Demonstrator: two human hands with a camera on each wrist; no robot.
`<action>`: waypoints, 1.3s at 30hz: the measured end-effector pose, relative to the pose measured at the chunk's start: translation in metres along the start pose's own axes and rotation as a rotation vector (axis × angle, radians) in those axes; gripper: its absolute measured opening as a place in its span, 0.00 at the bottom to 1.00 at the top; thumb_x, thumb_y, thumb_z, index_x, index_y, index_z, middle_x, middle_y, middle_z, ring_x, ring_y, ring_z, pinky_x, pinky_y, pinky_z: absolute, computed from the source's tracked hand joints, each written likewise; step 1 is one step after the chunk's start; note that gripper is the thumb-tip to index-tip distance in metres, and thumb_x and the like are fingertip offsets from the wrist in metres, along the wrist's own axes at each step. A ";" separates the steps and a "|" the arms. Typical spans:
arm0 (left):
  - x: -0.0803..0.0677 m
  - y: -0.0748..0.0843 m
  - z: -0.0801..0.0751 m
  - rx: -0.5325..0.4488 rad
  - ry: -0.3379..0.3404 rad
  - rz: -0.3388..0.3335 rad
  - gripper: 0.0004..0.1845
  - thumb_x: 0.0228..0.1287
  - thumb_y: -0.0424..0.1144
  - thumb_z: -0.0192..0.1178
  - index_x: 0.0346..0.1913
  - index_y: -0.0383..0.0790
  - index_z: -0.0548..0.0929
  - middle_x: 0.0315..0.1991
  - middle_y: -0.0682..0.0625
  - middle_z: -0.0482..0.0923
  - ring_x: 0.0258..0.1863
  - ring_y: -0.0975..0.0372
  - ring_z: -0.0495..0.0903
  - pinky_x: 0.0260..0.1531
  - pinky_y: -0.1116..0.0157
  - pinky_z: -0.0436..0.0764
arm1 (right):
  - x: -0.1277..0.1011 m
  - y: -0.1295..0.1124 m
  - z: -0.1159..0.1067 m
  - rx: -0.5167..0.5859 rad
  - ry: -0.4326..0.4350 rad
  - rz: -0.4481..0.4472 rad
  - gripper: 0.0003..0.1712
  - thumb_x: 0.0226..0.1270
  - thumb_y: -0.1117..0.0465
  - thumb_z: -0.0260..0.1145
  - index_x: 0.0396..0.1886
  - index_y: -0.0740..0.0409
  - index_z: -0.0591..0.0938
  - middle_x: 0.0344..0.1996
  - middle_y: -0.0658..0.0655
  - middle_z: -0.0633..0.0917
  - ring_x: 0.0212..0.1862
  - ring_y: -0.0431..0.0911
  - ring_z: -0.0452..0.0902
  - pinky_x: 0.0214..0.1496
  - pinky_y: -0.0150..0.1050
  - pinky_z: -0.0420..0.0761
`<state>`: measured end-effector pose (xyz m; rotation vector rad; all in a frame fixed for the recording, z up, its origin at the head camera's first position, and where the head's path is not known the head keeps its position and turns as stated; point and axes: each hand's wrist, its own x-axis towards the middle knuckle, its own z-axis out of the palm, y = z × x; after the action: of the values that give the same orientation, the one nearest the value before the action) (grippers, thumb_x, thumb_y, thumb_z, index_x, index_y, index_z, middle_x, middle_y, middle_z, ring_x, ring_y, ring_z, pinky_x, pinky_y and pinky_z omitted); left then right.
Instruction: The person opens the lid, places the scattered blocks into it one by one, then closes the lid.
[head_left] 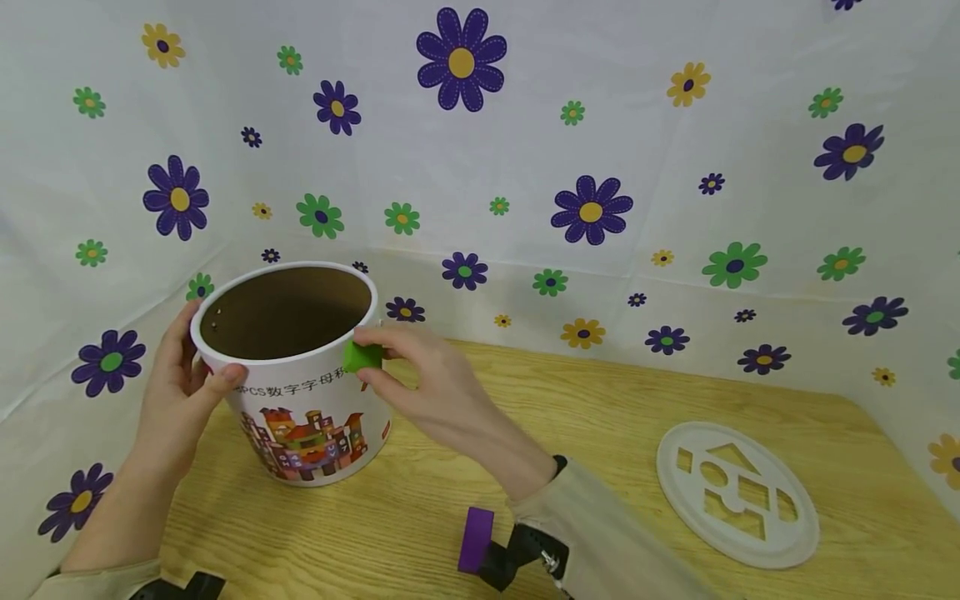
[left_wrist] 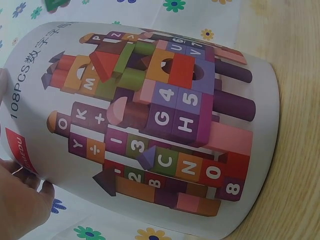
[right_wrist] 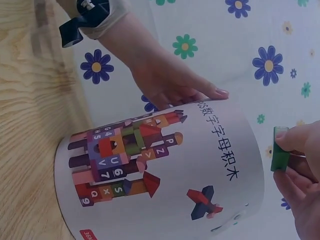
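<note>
A white cylindrical bucket (head_left: 300, 417) with printed toy buildings stands upright on the table at the left, its mouth uncovered. My left hand (head_left: 183, 375) grips its left side just below the rim, thumb on the front and fingers round the side; the left wrist view shows only part of this hand (left_wrist: 22, 202). Between thumb and fingers my right hand (head_left: 423, 371) pinches a small green block (head_left: 363, 356), which overlaps the bucket's right rim in the head view. In the right wrist view the green block (right_wrist: 280, 149) shows beyond the rim, apart from the printed wall.
A white disc with cut-out shapes (head_left: 701, 512) lies flat on the wooden table (head_left: 585, 433) at the right. Near my right wrist is a purple block (head_left: 476, 540). A white cloth with printed flowers (head_left: 510, 150) hangs behind the table and at its sides.
</note>
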<state>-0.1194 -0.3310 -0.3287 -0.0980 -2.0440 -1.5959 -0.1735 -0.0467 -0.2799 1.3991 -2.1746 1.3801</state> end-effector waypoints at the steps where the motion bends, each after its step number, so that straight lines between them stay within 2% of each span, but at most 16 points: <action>1: 0.000 0.000 0.000 -0.001 0.001 0.001 0.40 0.67 0.30 0.57 0.76 0.52 0.49 0.75 0.50 0.48 0.74 0.57 0.43 0.58 0.78 0.63 | 0.003 0.001 0.002 -0.002 0.017 -0.034 0.18 0.65 0.64 0.65 0.55 0.59 0.79 0.55 0.52 0.79 0.54 0.38 0.73 0.55 0.28 0.74; 5: 0.000 0.000 0.000 -0.007 0.000 0.004 0.40 0.67 0.30 0.57 0.76 0.52 0.49 0.75 0.50 0.48 0.74 0.57 0.43 0.59 0.78 0.62 | 0.013 0.002 0.009 -0.032 0.055 -0.124 0.17 0.66 0.65 0.64 0.55 0.61 0.79 0.58 0.54 0.78 0.57 0.40 0.71 0.56 0.28 0.72; 11: 0.001 0.000 0.000 0.010 0.002 0.001 0.40 0.67 0.31 0.57 0.76 0.53 0.49 0.74 0.50 0.48 0.74 0.57 0.43 0.58 0.78 0.63 | 0.021 0.000 0.017 -0.058 0.039 -0.118 0.17 0.68 0.64 0.62 0.56 0.60 0.79 0.59 0.53 0.77 0.61 0.39 0.68 0.56 0.27 0.70; 13: 0.001 0.001 0.000 0.027 0.003 -0.001 0.40 0.67 0.31 0.57 0.76 0.53 0.49 0.75 0.50 0.48 0.74 0.57 0.43 0.58 0.78 0.62 | 0.024 0.000 0.020 -0.071 0.046 -0.131 0.17 0.68 0.64 0.62 0.55 0.60 0.80 0.59 0.53 0.77 0.62 0.39 0.67 0.54 0.25 0.71; 16: 0.000 0.001 0.000 0.041 0.002 -0.001 0.40 0.67 0.31 0.56 0.76 0.53 0.48 0.75 0.50 0.48 0.74 0.57 0.43 0.58 0.78 0.62 | 0.028 0.001 0.024 -0.090 0.057 -0.153 0.16 0.67 0.65 0.63 0.54 0.60 0.81 0.59 0.54 0.77 0.64 0.40 0.67 0.56 0.23 0.70; 26: -0.001 -0.001 0.000 0.014 -0.004 0.009 0.40 0.67 0.30 0.56 0.76 0.52 0.49 0.74 0.49 0.48 0.74 0.57 0.43 0.59 0.78 0.62 | 0.032 0.001 0.030 -0.092 0.038 -0.099 0.15 0.69 0.64 0.61 0.54 0.58 0.82 0.55 0.54 0.76 0.58 0.42 0.69 0.52 0.22 0.71; 34: -0.001 -0.001 -0.001 0.014 -0.009 0.009 0.40 0.67 0.30 0.56 0.76 0.52 0.48 0.75 0.49 0.48 0.74 0.56 0.43 0.58 0.78 0.63 | 0.032 -0.001 0.030 -0.113 0.020 -0.063 0.18 0.71 0.62 0.59 0.58 0.57 0.79 0.58 0.54 0.75 0.62 0.42 0.67 0.55 0.23 0.69; 39: -0.001 0.000 0.000 -0.001 -0.009 0.010 0.40 0.67 0.30 0.56 0.76 0.52 0.48 0.75 0.49 0.47 0.74 0.56 0.43 0.59 0.77 0.62 | 0.031 -0.001 0.031 -0.098 0.012 -0.033 0.20 0.70 0.61 0.60 0.61 0.57 0.77 0.59 0.53 0.75 0.60 0.40 0.68 0.56 0.23 0.68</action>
<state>-0.1190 -0.3312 -0.3293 -0.1154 -2.0465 -1.5927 -0.1802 -0.0896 -0.2774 1.3818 -2.1697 1.2499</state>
